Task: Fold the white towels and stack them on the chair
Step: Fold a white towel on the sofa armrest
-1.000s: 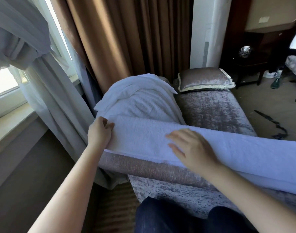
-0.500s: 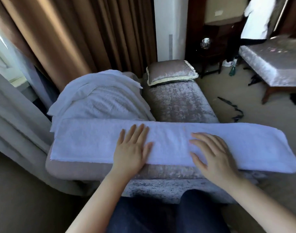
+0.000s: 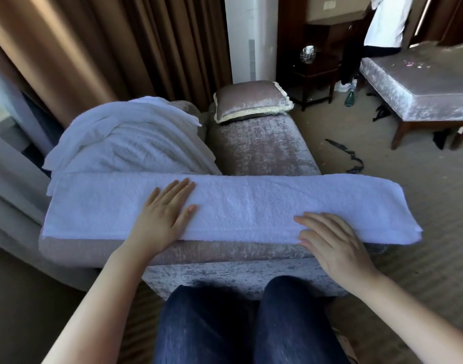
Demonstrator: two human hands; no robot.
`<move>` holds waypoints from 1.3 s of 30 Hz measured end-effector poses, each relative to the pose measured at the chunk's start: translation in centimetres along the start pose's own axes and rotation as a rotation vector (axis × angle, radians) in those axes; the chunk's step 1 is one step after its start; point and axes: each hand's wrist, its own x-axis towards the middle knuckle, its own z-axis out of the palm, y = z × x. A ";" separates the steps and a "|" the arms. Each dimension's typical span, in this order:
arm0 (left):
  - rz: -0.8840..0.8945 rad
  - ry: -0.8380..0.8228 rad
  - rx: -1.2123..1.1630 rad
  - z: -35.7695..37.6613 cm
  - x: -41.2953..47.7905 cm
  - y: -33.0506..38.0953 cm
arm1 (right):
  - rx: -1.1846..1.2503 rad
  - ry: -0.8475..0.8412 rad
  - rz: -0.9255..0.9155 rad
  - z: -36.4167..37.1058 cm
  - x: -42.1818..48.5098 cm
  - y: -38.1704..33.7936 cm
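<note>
The velvet-covered chair (image 3: 264,148) fills the middle of the view, a long seat running away from the person toward a fringed cushion (image 3: 251,101) at its far end. Across its near end lies the white towel (image 3: 251,206), already folded lengthwise into a narrow band. It is terry: soft, limp and light, with enough nap to cling to the velvet rather than slide. I judge it will sag wherever it is unsupported and keep a crease only when pressed. The best places to take hold are the two short ends, pinching all the layers at both corners so they don't shear apart. Its long axis runs left to right, square across the chair's length, with the hemmed long edge toward the person. The right end seems to reach past the seat's side, though the wide lens makes that hard to be sure of.

Behind its left part a heap of unfolded white towels (image 3: 125,143) slumps over the chair's raised side, touching the band's far edge.

The left hand (image 3: 162,219) lies flat on the band left of centre, its fingers (image 3: 176,191) straight and close together, gripping nothing. The right hand (image 3: 335,245) rests on the near edge right of centre, fingers (image 3: 317,222) stretched and slightly spread, pressing only. The next fold, I judge, is end over end.
</note>
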 end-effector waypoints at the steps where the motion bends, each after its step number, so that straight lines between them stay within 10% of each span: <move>1: 0.004 -0.006 0.014 0.0 0.0 -0.1 | 0.001 -0.014 0.001 0.0 0.0 0.1; 11: 0.458 0.286 0.184 1.6 -0.7 7.8 | -0.114 0.049 0.148 -1.5 -0.5 1.8; 26: 0.421 0.257 0.067 2.0 -0.2 10.4 | 0.047 0.004 0.110 -2.5 -2.5 2.7; 33: 0.497 0.229 0.089 4.4 6.4 18.6 | 0.055 0.015 0.822 -6.0 -2.6 10.0; 39: 0.562 0.062 0.165 8.0 8.6 23.1 | 0.745 -0.222 1.308 -7.2 -3.2 12.7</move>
